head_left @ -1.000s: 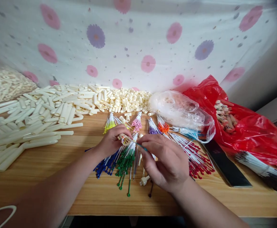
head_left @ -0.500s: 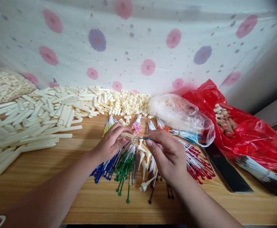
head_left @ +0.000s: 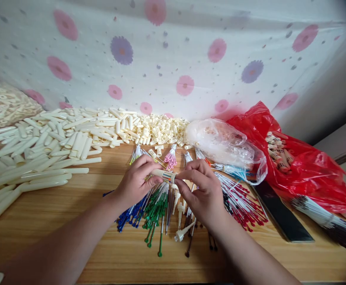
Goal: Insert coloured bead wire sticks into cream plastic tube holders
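Cream plastic fills the left of the pale wooden table [head_left: 72,245]: a loose heap of long cream plastic tubes [head_left: 42,146] runs back to the white cloth with pink and purple flowers [head_left: 173,59], and next to it lies a pile of small cream ribbed rings [head_left: 161,128]. Just right of these, over the middle of the table, the left hand [head_left: 135,182] pinches a short cream plastic tube [head_left: 162,174] between thumb and curled fingers, holding it level and clear of the wood. Specks of colour show at the tube's right end, too small to make out. Under it, fanned on the table, lie a bundle of thin white pins with blue heads [head_left: 129,213], a bundle with green heads [head_left: 155,204] and, beyond the hands, a small pink-tipped tuft [head_left: 170,158]. The right hand [head_left: 204,190] meets the tube from the other side, thumb and forefinger closed on its right end, the remaining fingers tucked. Further right come red-headed pins [head_left: 244,202], a crumpled clear plastic bag [head_left: 226,144], a flat dark slab [head_left: 282,215] and a red plastic bag [head_left: 306,170] with pale pieces inside.

From where I stand the grip looks slight on both sides. If either pinch loosens, I'd expect the tube to drop among the pins below, where cream parts already lie and it would be hard to pick out. A wrist sinking lower could also scatter the sorted colours into each other
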`<state>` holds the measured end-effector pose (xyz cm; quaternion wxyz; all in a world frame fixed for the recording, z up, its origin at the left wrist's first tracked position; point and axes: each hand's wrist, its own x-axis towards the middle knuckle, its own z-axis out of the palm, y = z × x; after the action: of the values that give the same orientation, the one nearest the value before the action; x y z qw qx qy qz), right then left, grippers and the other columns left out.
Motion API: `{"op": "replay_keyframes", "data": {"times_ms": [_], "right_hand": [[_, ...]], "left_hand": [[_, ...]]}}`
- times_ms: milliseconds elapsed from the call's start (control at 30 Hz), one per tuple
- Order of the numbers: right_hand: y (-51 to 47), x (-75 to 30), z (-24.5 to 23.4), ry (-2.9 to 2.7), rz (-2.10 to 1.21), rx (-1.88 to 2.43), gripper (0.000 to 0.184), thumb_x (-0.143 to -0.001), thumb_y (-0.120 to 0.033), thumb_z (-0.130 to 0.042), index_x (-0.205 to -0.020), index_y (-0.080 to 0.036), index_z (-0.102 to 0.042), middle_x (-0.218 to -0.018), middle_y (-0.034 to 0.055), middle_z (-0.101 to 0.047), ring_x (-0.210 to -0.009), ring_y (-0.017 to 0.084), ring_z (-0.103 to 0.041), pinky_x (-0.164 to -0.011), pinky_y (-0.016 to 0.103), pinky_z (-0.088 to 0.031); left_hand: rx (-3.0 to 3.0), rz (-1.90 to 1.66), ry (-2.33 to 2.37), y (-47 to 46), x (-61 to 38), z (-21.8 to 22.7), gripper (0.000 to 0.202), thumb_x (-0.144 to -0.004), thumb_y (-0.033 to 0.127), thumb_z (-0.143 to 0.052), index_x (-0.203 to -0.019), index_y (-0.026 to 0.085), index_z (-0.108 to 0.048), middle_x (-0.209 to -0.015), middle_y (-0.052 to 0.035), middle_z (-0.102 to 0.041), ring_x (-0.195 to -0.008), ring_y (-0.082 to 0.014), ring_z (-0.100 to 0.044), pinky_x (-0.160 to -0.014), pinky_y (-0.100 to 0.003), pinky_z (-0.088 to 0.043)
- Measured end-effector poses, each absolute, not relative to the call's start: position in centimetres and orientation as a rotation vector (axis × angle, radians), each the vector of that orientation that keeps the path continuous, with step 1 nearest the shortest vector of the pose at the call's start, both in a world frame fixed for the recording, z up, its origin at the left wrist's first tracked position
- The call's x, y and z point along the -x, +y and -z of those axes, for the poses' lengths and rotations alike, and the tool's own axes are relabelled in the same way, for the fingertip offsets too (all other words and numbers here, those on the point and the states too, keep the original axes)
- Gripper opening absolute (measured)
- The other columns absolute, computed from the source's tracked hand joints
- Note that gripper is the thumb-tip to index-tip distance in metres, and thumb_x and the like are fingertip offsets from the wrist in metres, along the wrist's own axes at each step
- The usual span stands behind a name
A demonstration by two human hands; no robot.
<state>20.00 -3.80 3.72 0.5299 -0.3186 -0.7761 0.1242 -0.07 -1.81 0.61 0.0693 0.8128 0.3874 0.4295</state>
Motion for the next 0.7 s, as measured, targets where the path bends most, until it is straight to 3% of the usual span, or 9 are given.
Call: {"op": "replay_keyframes", "data": {"times_ms": [300,600,700], "right_hand": [[-3.6,-19.6,-3.2,-1.691,-0.586,0.806,0.007,-0.079,-0.014,-0.061,-0.073,-0.017,-0.064,-0.077,0.0012,-0.054,-0.074,0.013,-0.053,-0.067,0.026,-0.043],[-3.5,-19.0,-1.5,-1.444,-1.066,0.659,0.014,-0.084,-0.021,-0.06,-0.088,-0.028,-0.07,-0.092,0.0009,-0.053,-0.09,0.015,-0.052,-0.08,0.03,-0.042],[-3.2,-19.4,-1.6,-1.408,-1.032,0.631,0.016,-0.085,-0.021,-0.057,-0.092,-0.029,-0.07,-0.095,0.0013,-0.054,-0.094,0.015,-0.052,-0.084,0.032,-0.042]], "left_hand": [[-2.576,-1.403,1.313,-2.3,-0.1,-1.1,0.034,-0.084,0.046,-0.053,-0.089,0.015,-0.065,-0.082,-0.0055,-0.052,-0.077,-0.0188,-0.053,-0.067,-0.031,-0.043],[-2.537,-1.448,1.339,-2.3,-0.1,-1.1,0.032,-0.083,0.045,-0.054,-0.089,0.015,-0.065,-0.082,-0.006,-0.054,-0.078,-0.0193,-0.054,-0.068,-0.031,-0.044],[-2.344,-1.433,1.418,-1.6,0.4,-1.1,0.034,-0.086,0.046,-0.05,-0.083,0.015,-0.063,-0.08,-0.0054,-0.054,-0.077,-0.0189,-0.054,-0.067,-0.03,-0.043]]}}
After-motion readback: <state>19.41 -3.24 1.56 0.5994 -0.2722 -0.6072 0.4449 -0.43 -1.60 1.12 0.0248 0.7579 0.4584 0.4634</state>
